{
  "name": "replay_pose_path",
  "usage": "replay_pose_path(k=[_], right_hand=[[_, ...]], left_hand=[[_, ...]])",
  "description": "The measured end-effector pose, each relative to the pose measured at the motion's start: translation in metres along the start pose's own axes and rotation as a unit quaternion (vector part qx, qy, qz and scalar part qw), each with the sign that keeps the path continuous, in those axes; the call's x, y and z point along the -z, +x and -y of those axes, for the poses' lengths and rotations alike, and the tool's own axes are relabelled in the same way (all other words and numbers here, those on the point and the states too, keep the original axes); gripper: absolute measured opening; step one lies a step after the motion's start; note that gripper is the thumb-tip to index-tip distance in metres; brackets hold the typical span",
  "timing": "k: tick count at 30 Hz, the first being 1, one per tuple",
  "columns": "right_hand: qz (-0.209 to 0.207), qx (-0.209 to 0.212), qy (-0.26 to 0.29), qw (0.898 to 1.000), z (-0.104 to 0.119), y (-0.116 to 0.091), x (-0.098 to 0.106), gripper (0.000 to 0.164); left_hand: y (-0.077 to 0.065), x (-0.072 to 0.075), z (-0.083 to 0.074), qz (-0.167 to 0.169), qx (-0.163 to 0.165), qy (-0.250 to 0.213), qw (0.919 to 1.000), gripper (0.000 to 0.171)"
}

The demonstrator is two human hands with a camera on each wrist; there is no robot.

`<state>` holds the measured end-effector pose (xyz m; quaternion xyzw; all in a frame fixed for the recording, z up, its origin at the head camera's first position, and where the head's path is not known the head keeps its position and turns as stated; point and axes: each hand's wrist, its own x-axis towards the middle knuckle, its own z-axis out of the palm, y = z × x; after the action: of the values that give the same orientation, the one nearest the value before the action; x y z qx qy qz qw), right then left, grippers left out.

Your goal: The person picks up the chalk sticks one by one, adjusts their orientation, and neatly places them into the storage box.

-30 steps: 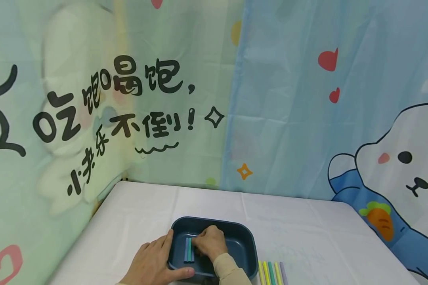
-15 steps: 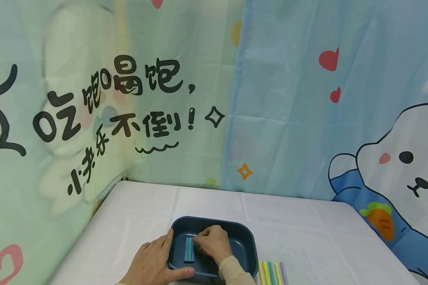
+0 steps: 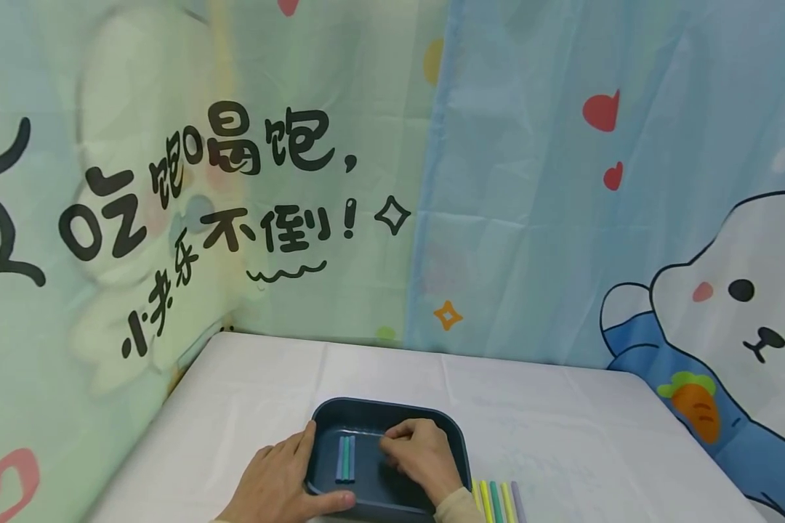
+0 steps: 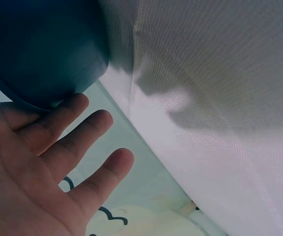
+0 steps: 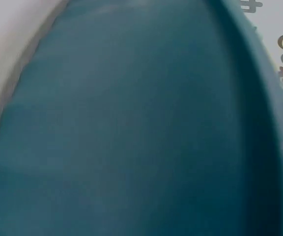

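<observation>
A dark blue rectangular tray (image 3: pixel 454 450) sits on the white-covered table. Inside, toward its left, thin coloured sticks (image 3: pixel 345 459) lie side by side, a green one between two blue-purple ones. My left hand (image 3: pixel 271 472) rests at the tray's near left corner, its thumb along the front rim and index finger along the left wall. In the left wrist view, its straight fingers (image 4: pixel 90 142) spread beside the tray's outer wall. My right hand (image 3: pixel 421 457) hovers over the tray's right half with loosely bent fingers and nothing visible in them. The right wrist view holds only the blurred tray floor (image 5: pixel 131 123).
Just right of the tray, several more sticks (image 3: pixel 497 501) in yellow, green and purple lie in a row on the white tablecloth (image 3: pixel 595 443). Printed curtains (image 3: pixel 530 218) hang behind the table and along its left side.
My right hand has moved right, away from the sticks in the tray, which now show fully. The left hand keeps its place at the tray's corner.
</observation>
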<state>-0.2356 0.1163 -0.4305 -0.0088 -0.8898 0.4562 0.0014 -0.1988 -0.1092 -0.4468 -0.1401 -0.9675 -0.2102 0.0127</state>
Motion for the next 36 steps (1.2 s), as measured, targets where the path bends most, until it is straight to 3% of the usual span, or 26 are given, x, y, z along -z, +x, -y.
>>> replay_pose_path(k=[18, 30, 36], right_hand=[[-0.011, -0.028, 0.019, 0.999, -0.003, -0.014, 0.053, 0.019], [-0.055, -0.084, 0.024, 0.995, -0.032, -0.016, 0.097, 0.029], [-0.053, -0.117, -0.009, 0.992, -0.052, -0.02, 0.122, 0.036]], left_hand=[[-0.001, -0.001, 0.0, -0.008, -0.004, -0.001, 1.0, 0.122], [-0.001, -0.002, -0.001, -0.011, -0.004, 0.003, 0.9999, 0.122], [-0.002, -0.001, -0.002, -0.009, -0.003, 0.002, 1.0, 0.122]])
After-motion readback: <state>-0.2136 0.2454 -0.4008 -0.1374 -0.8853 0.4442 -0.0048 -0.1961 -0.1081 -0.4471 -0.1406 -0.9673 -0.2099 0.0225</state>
